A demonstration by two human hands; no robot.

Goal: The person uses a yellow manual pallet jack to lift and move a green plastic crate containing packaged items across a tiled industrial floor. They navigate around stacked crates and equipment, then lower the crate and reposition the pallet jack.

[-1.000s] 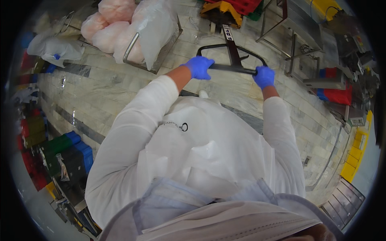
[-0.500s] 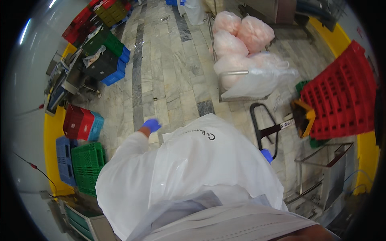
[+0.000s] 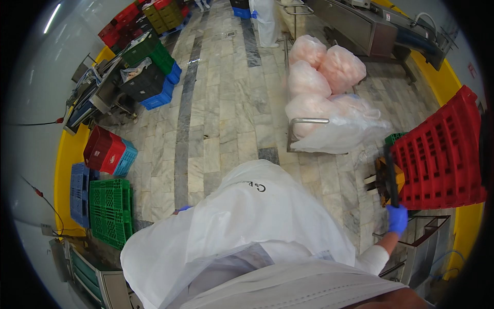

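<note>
My right hand (image 3: 397, 220), in a blue glove, is closed round the lower end of the black pallet jack handle (image 3: 392, 177), out to my right. The handle stands close to upright in front of the yellow and black pallet jack body (image 3: 383, 189). Behind it rises a tall stack of red crates (image 3: 437, 154). Only a sliver of my left hand (image 3: 183, 209) shows past my white apron, low on the left side. Its fingers are hidden, and I see nothing in it.
A metal cart (image 3: 309, 121) carries several clear bags of pink material (image 3: 307, 77) ahead. At left are green pallets (image 3: 110, 211), a blue pallet (image 3: 80, 193) and red crates (image 3: 105, 149). A steel frame (image 3: 427, 237) stands near my right hand. Another person (image 3: 265, 23) is far ahead.
The pallet jack handle has swung right and upright, with my right hand still on it. My left hand has dropped back behind the apron. The bag cart appears lower and further right.
</note>
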